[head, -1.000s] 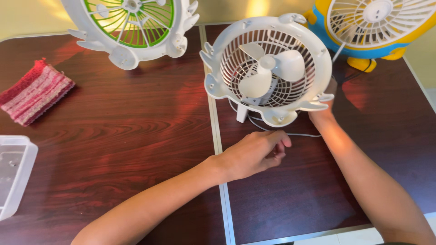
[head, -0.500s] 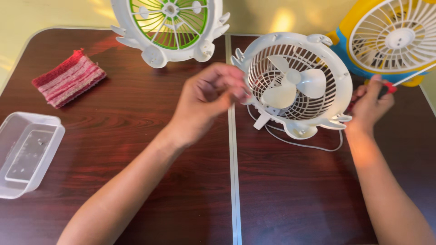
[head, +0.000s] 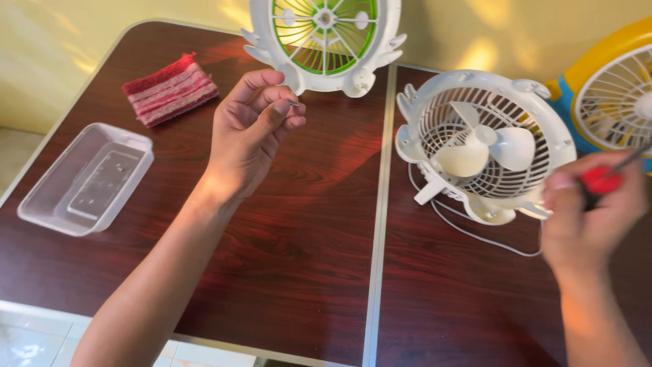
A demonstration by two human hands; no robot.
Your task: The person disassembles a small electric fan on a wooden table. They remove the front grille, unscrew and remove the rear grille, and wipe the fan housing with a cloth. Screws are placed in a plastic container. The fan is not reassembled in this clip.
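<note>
Here, left hand (head: 255,129): fingers pinched on a small screw (head: 293,104).
Right hand (head: 589,216): closed around a red-handled screwdriver (head: 603,179).
Surface: dark wood table (head: 299,258), yellow wall (head: 81,41).

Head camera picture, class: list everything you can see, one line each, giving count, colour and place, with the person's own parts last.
small screw: one, grey, pinched in the left fingers
screwdriver: one, red handle, in the right hand
white fan: one, white, right table half, cord trailing
fan grille: one, white and green, far edge
yellow-blue fan: one, far right
cloth: one, red striped, far left
plastic box: one, clear, left edge
table: one, dark brown
left hand: raised mid-table
right hand: beside the white fan
</note>
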